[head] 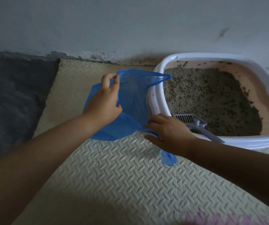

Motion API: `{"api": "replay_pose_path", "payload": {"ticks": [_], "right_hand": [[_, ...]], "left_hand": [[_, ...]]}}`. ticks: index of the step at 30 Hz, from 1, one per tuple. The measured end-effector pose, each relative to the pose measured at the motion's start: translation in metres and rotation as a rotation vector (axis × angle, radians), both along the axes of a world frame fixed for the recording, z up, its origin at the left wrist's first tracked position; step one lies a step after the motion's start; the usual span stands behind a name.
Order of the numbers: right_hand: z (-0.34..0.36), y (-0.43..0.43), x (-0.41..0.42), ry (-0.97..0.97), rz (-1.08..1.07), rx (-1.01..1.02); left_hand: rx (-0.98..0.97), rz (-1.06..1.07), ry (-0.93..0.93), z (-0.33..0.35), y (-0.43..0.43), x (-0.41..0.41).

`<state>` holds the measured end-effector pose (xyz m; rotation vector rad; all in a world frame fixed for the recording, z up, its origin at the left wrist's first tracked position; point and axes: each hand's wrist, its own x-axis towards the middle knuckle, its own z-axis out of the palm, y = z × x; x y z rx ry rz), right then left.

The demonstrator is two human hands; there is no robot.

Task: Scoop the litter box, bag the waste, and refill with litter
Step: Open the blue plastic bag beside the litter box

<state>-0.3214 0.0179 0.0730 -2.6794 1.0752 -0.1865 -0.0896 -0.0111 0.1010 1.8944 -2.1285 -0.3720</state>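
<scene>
A pink litter box with a white rim (pixel 156 95) stands against the wall at the right, filled with grey-brown litter (pixel 211 101). A grey slotted scoop (pixel 193 122) lies in its near corner, handle over the rim. A thin blue plastic bag (pixel 133 101) is stretched between my hands just left of the box, with one corner draped over the box's rim. My left hand (pixel 104 101) pinches the bag's upper edge. My right hand (pixel 167 133) grips its lower edge beside the scoop; a blue strip hangs below that hand.
A cream foam mat (pixel 114 176) with a raised pattern covers the floor under my arms. A dark grey cloth or cushion (pixel 13 98) lies at the left. The pale wall (pixel 130 26) runs behind, with litter scattered along its base. Something pink shows blurred at the bottom edge.
</scene>
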Motion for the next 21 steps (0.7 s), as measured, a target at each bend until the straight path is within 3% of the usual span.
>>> {"api": "replay_pose_path", "payload": {"ticks": [5,12,14,21], "right_hand": [[0.017,0.001,-0.036,-0.049,-0.250,-0.020],[0.018,0.011,-0.094,0.123,-0.658,0.106],[0.020,0.012,-0.101,0.083,-0.711,0.141],[0.018,-0.004,-0.111,0.266,-0.762,0.275]], "left_hand": [[0.019,-0.050,0.020,0.000,0.003,-0.019],[0.048,-0.107,0.013,-0.009,0.002,-0.030],[0.047,-0.108,0.003,-0.010,0.002,-0.031],[-0.021,-0.050,-0.053,-0.001,0.012,-0.033]]}}
